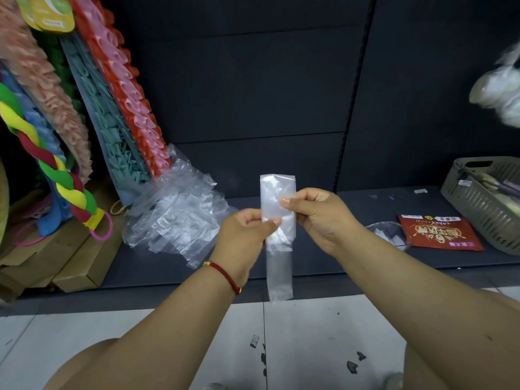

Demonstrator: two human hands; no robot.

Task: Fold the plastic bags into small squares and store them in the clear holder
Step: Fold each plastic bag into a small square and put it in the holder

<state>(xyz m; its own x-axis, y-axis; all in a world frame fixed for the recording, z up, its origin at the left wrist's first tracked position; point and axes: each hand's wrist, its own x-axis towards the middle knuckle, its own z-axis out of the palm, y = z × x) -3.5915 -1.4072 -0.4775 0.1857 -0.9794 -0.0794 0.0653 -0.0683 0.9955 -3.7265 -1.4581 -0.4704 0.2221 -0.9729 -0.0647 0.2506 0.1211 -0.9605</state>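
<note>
Left hand (247, 229) pinching the near-left edge of a plastic bag (278, 209) already folded into a long narrow strip; right hand (318, 215) pinching the same strip a little higher, on its right edge. Both grips narrow, thumb against fingertips, with film between. Strip held upright in the air above the dark shelf (365, 257), top end standing above the hands, tail hanging toward the tiled floor (309, 333).

Probably mid-fold, lengthwise folds done, end-over-end folds still to come. Best done by keeping the long edges aligned, pressing air out of the film before each turn, and creasing firmly so the slippery plastic does not spring open.

Just right of the right forearm, on the shelf: clear holder (391, 235), apparently with a few pale folded squares inside, partly hidden. Beside it, a red packet (439, 232). Further right, a grey slatted basket (478, 209) with assorted items, not identifiable. To the left, a loose pile of unfolded bags (174, 212).
</note>
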